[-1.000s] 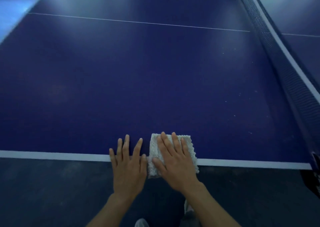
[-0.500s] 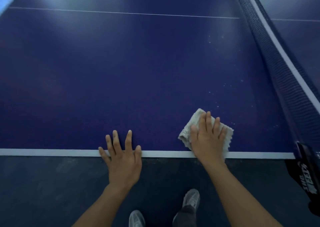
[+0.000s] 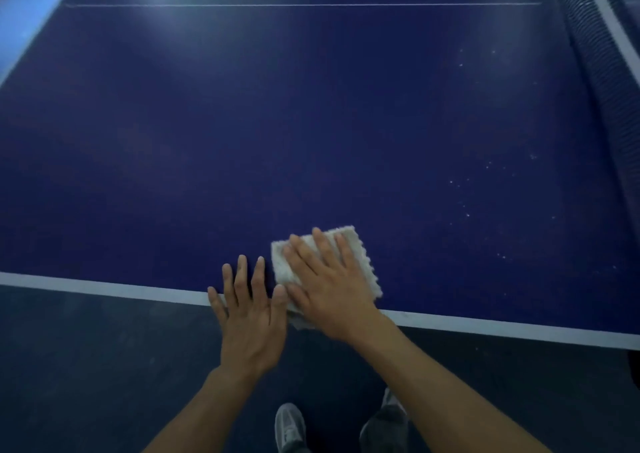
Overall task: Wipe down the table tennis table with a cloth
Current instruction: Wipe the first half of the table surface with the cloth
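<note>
Since the frame half a second earlier, the right hand (image 3: 329, 286) and the cloth (image 3: 351, 244) under it have travelled leftward along the near edge of the table tennis table (image 3: 311, 123), from a position well apart from the left hand (image 3: 247, 314) to one just beside it; the left hand has kept its station at the edge.

Right hand: palm down on the cloth, fingers straight and slightly spread, pressing it flat to the surface; nothing is curled round the fabric.

Left hand: palm down, fingers straight and a little apart, fingertips on the blue surface, palm overhanging the edge above the floor (image 3: 86, 366); it holds nothing. The two thumbs lie side by side; whether they actually meet cannot be told.

Cloth: white, nubby, folded to a rough rectangle; it lies on the near margin of the playing surface, across the white edge line (image 3: 104, 288), with its lower corner protruding past the table edge below the right thumb; its far and right sides show beyond the fingers.

Pale specks (image 3: 465, 203) are scattered on the blue surface to the right of the cloth, between it and the net (image 3: 595, 57); the net runs along the right side of the view. A thin white centre line (image 3: 277, 4) crosses the far part of the surface. Two grey shoes (image 3: 289, 428) show on the dark floor below the forearms.
</note>
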